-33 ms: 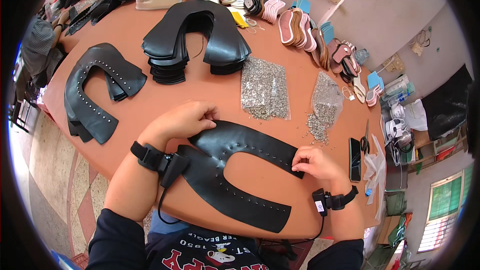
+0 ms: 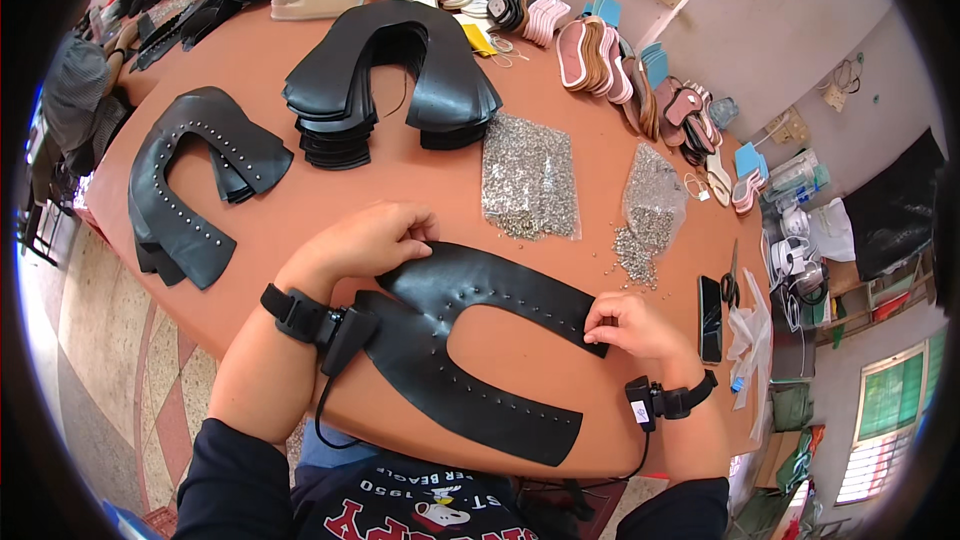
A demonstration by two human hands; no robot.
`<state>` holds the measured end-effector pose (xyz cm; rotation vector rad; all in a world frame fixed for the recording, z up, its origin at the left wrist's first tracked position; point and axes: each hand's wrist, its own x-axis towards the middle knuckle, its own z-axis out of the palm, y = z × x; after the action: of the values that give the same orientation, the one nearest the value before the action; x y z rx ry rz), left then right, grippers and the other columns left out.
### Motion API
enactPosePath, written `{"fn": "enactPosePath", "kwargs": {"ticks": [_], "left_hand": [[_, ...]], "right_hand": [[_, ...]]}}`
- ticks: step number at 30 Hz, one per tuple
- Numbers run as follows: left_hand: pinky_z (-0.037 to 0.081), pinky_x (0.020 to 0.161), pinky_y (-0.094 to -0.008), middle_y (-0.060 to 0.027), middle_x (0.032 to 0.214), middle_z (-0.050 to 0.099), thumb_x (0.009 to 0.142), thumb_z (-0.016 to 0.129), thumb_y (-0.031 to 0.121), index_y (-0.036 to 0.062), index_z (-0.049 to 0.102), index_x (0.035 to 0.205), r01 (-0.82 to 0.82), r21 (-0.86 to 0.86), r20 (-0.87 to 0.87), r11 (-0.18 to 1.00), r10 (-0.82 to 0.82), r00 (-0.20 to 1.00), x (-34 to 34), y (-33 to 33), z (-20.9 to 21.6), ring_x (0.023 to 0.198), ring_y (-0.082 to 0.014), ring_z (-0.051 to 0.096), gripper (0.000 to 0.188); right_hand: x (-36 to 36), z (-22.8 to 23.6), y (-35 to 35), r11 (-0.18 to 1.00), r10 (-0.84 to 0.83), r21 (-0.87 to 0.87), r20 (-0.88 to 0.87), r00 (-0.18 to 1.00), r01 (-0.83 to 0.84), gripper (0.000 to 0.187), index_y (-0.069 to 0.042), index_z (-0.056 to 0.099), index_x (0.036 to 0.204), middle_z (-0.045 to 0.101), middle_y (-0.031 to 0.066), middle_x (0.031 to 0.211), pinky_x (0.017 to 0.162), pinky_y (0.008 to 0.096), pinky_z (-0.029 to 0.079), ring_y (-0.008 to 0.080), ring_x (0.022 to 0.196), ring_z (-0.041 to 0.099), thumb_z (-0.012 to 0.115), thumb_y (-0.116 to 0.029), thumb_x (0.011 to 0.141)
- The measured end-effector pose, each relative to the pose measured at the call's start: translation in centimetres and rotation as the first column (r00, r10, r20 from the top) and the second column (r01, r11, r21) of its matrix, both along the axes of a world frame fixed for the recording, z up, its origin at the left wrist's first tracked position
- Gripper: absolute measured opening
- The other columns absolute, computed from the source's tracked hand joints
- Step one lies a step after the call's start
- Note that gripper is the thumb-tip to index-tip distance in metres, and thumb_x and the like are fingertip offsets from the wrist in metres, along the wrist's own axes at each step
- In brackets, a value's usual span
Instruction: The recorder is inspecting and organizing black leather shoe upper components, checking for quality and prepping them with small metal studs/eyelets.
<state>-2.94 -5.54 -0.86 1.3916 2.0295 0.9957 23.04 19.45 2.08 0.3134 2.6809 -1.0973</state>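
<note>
A U-shaped black leather piece lies before me on the table, its open end to the right. Small metal studs or prongs run along its inner curve. My left hand is closed on its upper left edge, the fingers curled in. At the right end of its upper arm, my right hand pinches the corner between thumb and fingers. Beyond it lie a full clear bag of silvery studs and an opened bag with loose studs spilling out. Each wrist wears a black strapped device.
Studded black pieces overlap at the left of the brown table. A stack of plain black pieces stands at the back. Shoe parts line the wall. A phone, scissors and crumpled plastic lie right. Another person sits far left.
</note>
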Motion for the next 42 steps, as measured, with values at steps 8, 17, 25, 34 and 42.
{"fn": "enactPosePath", "kwargs": {"ticks": [8, 17, 25, 34, 42], "left_hand": [[0.047, 0.066, -0.0349, -0.0116, 0.079, 0.063, 0.077, 0.065, 0.007, 0.0016, 0.06, 0.089, -0.01, -0.013, 0.013, 1.0, 0.011, 1.0, 0.2, -0.1, 0.1, 0.075, -0.0245, 0.06, 0.013], [0.047, 0.065, -0.0349, -0.0121, 0.08, 0.063, 0.077, 0.065, 0.007, 0.0015, 0.06, 0.088, -0.011, 0.016, -0.022, 1.0, 0.011, 1.0, 0.0, 0.0, -0.2, 0.074, -0.0255, 0.06, 0.014], [0.047, 0.065, -0.0326, -0.0096, 0.077, 0.062, 0.077, 0.066, 0.005, 0.0013, 0.061, 0.091, -0.004, 0.017, -0.041, 1.0, 0.005, 0.999, 0.1, -0.2, -0.4, 0.072, -0.0205, 0.059, 0.015], [0.048, 0.066, -0.0346, -0.0112, 0.081, 0.064, 0.076, 0.067, 0.008, 0.0022, 0.062, 0.091, -0.006, -0.001, -0.01, 1.0, 0.006, 1.0, 0.1, -0.2, -0.3, 0.074, -0.024, 0.061, 0.017], [0.048, 0.067, -0.0347, -0.0119, 0.082, 0.064, 0.077, 0.067, 0.008, 0.0013, 0.061, 0.092, -0.012, -0.005, -0.003, 1.0, 0.012, 1.0, -0.1, 0.0, -0.3, 0.076, -0.0242, 0.061, 0.017]], "right_hand": [[-0.4, 0.3, 0.2, 1.0, 0.029, 0.009, 0.063, 0.998, -0.03, 0.008, 0.0, 0.063, 0.075, 0.061, 0.0062, 0.073, 0.06, 0.0272, 0.046, 0.0152, 0.066, 0.06, 0.069, -0.005, 0.074], [-1.4, 1.4, -0.8, 0.996, -0.034, 0.091, 0.165, 0.986, 0.019, 0.011, -0.001, 0.062, 0.073, 0.061, 0.008, 0.069, 0.058, 0.0284, 0.046, 0.0163, 0.066, 0.06, 0.071, -0.008, 0.072], [-0.6, -0.1, -0.2, 0.99, 0.012, 0.142, 0.059, 0.998, -0.02, 0.01, -0.003, 0.065, 0.075, 0.062, 0.0061, 0.067, 0.055, 0.0279, 0.044, 0.0144, 0.059, 0.058, 0.071, -0.009, 0.073], [0.0, -2.5, 4.0, 0.894, -0.359, 0.121, -0.385, 0.85, 0.432, 0.008, -0.002, 0.066, 0.082, 0.053, 0.0042, 0.074, 0.065, 0.0289, 0.045, 0.0164, 0.072, 0.055, 0.068, -0.008, 0.076], [-1.8, -1.9, 2.8, 0.793, -0.078, 0.542, -0.363, 0.929, 0.278, 0.006, -0.005, 0.065, 0.076, 0.058, 0.0071, 0.078, 0.076, 0.0369, 0.044, 0.026, 0.084, 0.054, 0.068, -0.008, 0.072]]}}
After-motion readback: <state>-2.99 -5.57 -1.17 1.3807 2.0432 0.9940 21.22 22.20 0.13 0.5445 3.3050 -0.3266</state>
